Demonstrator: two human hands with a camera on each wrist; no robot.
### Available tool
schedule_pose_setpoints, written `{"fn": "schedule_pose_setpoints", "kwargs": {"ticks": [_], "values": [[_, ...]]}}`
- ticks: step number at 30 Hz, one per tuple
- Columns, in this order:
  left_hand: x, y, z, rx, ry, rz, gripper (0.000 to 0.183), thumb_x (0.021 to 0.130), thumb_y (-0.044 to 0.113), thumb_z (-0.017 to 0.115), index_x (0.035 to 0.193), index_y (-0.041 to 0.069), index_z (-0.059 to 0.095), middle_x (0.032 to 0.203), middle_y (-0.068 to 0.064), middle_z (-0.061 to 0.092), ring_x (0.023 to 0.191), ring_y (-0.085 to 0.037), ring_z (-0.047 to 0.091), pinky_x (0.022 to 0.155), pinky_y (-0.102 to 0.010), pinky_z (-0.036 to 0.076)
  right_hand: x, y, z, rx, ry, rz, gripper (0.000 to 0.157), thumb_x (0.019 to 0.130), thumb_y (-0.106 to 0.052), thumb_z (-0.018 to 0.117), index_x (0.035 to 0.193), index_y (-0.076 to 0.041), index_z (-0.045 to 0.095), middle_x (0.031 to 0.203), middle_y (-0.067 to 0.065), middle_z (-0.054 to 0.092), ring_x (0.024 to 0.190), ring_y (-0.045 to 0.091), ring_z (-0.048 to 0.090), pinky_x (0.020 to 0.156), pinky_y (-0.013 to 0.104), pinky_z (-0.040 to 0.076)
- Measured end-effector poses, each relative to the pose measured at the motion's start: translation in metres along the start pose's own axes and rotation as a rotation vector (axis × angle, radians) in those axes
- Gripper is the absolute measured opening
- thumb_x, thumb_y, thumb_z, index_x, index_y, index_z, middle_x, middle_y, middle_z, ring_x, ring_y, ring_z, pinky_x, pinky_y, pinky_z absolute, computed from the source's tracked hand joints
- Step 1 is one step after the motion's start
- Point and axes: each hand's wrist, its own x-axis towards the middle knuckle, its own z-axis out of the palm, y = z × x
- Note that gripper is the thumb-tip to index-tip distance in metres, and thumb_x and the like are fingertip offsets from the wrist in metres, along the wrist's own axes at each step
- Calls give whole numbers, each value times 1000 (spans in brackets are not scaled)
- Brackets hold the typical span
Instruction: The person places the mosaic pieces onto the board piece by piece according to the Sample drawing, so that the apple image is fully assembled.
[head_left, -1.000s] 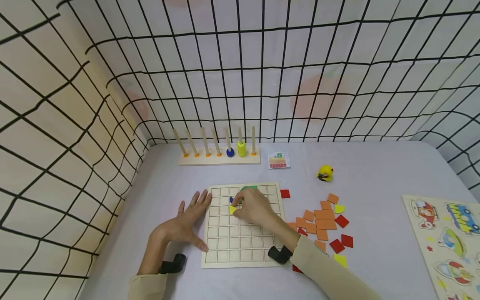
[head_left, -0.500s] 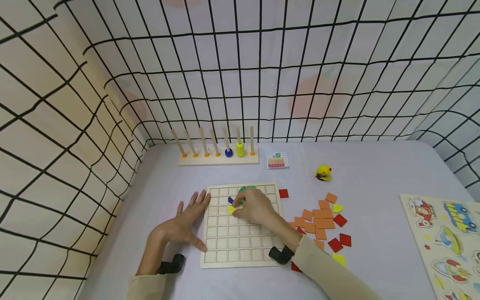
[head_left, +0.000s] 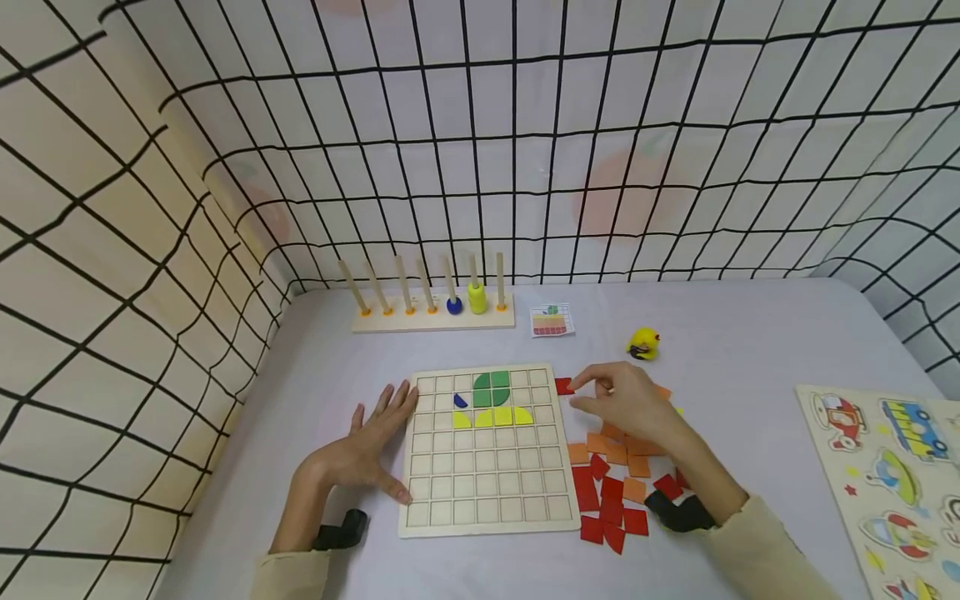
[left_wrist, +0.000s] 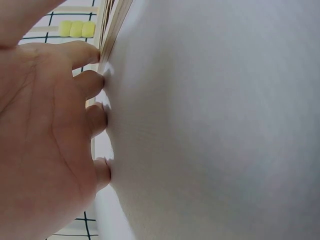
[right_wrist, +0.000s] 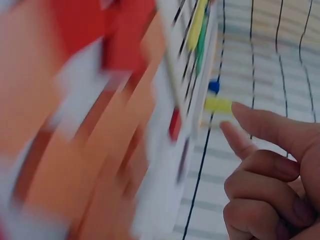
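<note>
A pale gridded wooden board [head_left: 487, 479] lies on the table. Green pieces [head_left: 491, 389] form a leaf-like shape near its top, above several yellow pieces [head_left: 504, 416] in a row; a small blue piece [head_left: 460, 401] sits tilted to their left. My left hand [head_left: 356, 458] spreads along the board's left edge, thumb and fingertips touching it. Off the board's upper right corner, my right hand [head_left: 626, 400] hovers beside a red square tile [head_left: 564, 386]. Its thumb and index finger [right_wrist: 265, 127] stand apart with nothing between them, the other fingers bent.
Right of the board lie several orange tiles [head_left: 617, 452] and red tiles [head_left: 587, 487], some hidden under the right arm. Behind are a peg stand [head_left: 435, 321], a small pattern card [head_left: 551, 320] and a yellow toy duck [head_left: 644, 343]. A picture puzzle board [head_left: 862, 475] lies far right.
My right hand has left the yellow pieces and moved right, off the board, to near the red tile. The green and yellow pieces it covered now show. My left hand stays put.
</note>
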Motion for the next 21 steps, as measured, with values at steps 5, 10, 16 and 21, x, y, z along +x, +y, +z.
{"fn": "schedule_pose_setpoints", "kwargs": {"ticks": [5,10,16,21], "values": [[0,-1,0,-7,-2,7,149,57,36,101,167,8,3,174,-16,-11,160,-41,-20,120,-72,-19,-14,35,-27,-31,-5,41,25,93,-24,76,112,-9,77,64,1,46,58,16,44,47,23,33],[-1,-1,0,-1,-1,11,150,57,36,101,167,7,3,174,-16,-11,159,-41,-21,120,-72,-19,-27,64,-46,-62,-3,55,27,92,-26,77,113,-9,77,69,0,47,62,14,45,50,23,34],[-2,0,-1,-5,-1,15,150,56,35,101,166,6,4,174,-18,-11,159,-43,-21,119,-74,-19,-38,82,-62,-91,32,112,39,88,-27,81,118,-4,72,63,-2,42,57,12,39,49,25,30],[-1,0,0,-6,-2,16,149,57,35,101,167,7,4,174,-17,-11,159,-41,-21,120,-72,-19,-42,87,-71,-106,4,170,46,87,-29,81,120,1,68,61,-2,43,57,13,38,49,26,30]]}}
